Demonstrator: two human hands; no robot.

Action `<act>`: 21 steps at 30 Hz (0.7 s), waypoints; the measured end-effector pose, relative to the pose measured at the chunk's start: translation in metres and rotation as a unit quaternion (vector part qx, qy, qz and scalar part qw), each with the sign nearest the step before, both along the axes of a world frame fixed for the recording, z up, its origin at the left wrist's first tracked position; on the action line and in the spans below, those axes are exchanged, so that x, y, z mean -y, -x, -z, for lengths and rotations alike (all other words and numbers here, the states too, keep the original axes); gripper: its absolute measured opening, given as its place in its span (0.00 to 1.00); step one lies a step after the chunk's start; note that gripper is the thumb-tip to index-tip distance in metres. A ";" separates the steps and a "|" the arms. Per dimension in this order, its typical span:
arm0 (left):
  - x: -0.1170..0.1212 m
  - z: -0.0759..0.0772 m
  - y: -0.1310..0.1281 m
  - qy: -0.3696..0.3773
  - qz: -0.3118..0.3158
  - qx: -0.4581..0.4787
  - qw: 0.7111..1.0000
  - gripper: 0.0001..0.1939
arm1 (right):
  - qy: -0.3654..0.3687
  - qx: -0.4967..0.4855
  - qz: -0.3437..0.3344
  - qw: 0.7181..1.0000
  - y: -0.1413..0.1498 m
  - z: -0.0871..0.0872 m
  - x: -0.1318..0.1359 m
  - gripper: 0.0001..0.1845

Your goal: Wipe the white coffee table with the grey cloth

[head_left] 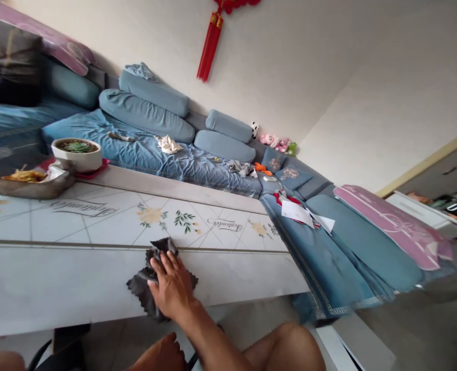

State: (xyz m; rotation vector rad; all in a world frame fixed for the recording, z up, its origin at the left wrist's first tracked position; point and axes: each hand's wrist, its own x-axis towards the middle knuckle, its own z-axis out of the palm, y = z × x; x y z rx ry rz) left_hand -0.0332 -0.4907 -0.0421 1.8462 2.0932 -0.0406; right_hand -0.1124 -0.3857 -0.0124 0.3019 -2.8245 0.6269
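Note:
My right hand [172,288] presses a dark grey cloth [141,288] with ragged edges onto the white table [243,273]. Its fingers point away from me over the bunched cloth, which spreads out on both sides of the palm. The cloth reaches from the table's near edge to the border of a printed runner [123,219] with flowers and lettering. Below the table edge, close to my knee, my left hand [161,354] is curled into a loose fist, apart from the cloth; nothing shows in it.
At the table's far left stand a potted succulent [77,157] and a brownish translucent tray [35,188] with food-like scraps. A blue-covered sofa [147,149] runs behind and around the right side. White papers [298,214] lie on its right section, beside a pink-covered cushion [390,224].

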 end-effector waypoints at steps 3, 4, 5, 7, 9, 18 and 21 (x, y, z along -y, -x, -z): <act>-0.007 -0.008 0.000 0.009 0.009 0.017 1.000 0.08 | -0.036 0.035 0.091 0.995 -0.041 -0.008 -0.082 0.32; -0.008 -0.010 0.000 0.009 0.006 0.021 1.000 0.09 | -0.051 0.049 0.161 0.984 -0.059 -0.013 -0.124 0.31; -0.008 -0.012 -0.002 0.001 0.002 0.024 1.000 0.09 | -0.061 0.058 0.233 0.969 -0.078 -0.020 -0.168 0.31; -0.006 -0.012 -0.005 -0.030 -0.013 0.021 0.999 0.11 | -0.078 0.072 0.352 0.930 -0.112 -0.041 -0.250 0.34; -0.004 -0.011 -0.009 -0.062 -0.028 0.015 0.998 0.12 | -0.093 0.085 0.445 0.887 -0.130 -0.064 -0.308 0.36; -0.022 -0.014 -0.019 -0.011 0.016 0.042 0.999 0.13 | -0.088 0.075 0.261 0.958 -0.041 -0.006 -0.124 0.33; -0.026 -0.015 -0.013 0.015 0.043 0.049 0.998 0.13 | -0.045 0.030 0.127 0.990 -0.027 0.014 -0.064 0.34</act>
